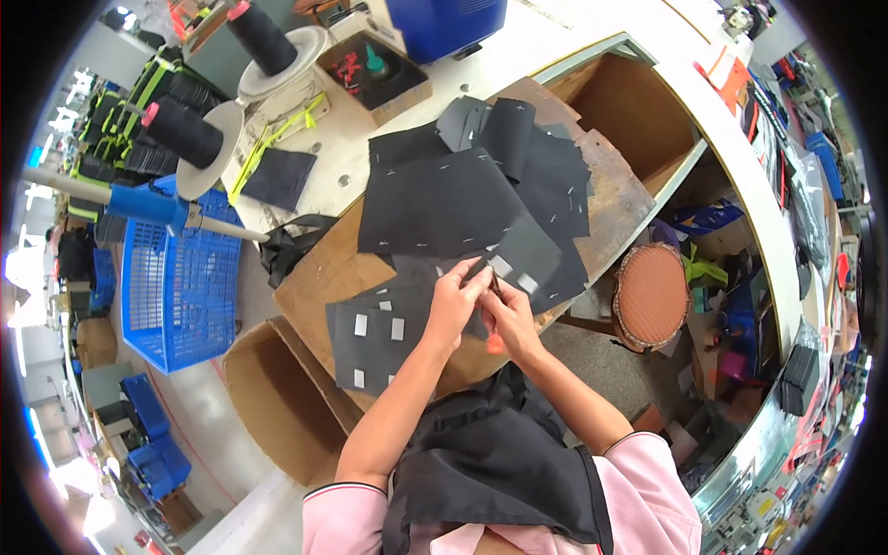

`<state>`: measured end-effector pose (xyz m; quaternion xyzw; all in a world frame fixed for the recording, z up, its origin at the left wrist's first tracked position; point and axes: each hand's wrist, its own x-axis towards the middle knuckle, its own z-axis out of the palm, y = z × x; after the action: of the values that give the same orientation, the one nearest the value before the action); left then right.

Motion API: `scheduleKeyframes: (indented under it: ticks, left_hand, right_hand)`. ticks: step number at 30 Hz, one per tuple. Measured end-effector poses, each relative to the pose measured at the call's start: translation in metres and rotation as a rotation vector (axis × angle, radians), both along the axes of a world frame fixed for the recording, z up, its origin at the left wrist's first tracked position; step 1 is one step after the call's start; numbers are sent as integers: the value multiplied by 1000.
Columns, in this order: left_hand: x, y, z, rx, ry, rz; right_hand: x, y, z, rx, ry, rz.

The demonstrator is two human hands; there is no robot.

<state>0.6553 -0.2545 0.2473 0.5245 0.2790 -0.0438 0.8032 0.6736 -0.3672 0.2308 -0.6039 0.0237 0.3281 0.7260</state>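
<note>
My left hand (451, 305) is closed, its thumb and fingertips pinching the edge of a black fabric panel (532, 254) that carries white rectangular patches. Right beside it, my right hand (511, 319) is closed round a small tool with an orange end (496, 345); a dark tip shows near the fingers, and the rest is hidden in the palm. The fingertips of both hands meet at the panel's near edge. Beyond them lies a loose pile of black fabric pieces (435, 203) with small white marks. To the left of my hands rests another black panel (375, 342) with white patches.
The pieces lie on a worn brown board (615, 180). An open cardboard box (287, 398) stands at the near left, a blue basket (176, 287) beyond it. Black thread cones (264, 39) stand at the far left. A round padded stool (652, 296) is at the right.
</note>
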Motion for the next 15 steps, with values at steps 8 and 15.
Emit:
scheduleKeyframes:
  ticks: [8, 15]
  left_hand:
    - [-41, 35, 25, 484, 83, -190]
    - [-52, 34, 52, 322, 112, -209]
  right_hand:
    - [-12, -20, 57, -264, -740, 62]
    - [3, -33, 70, -515, -1066, 274]
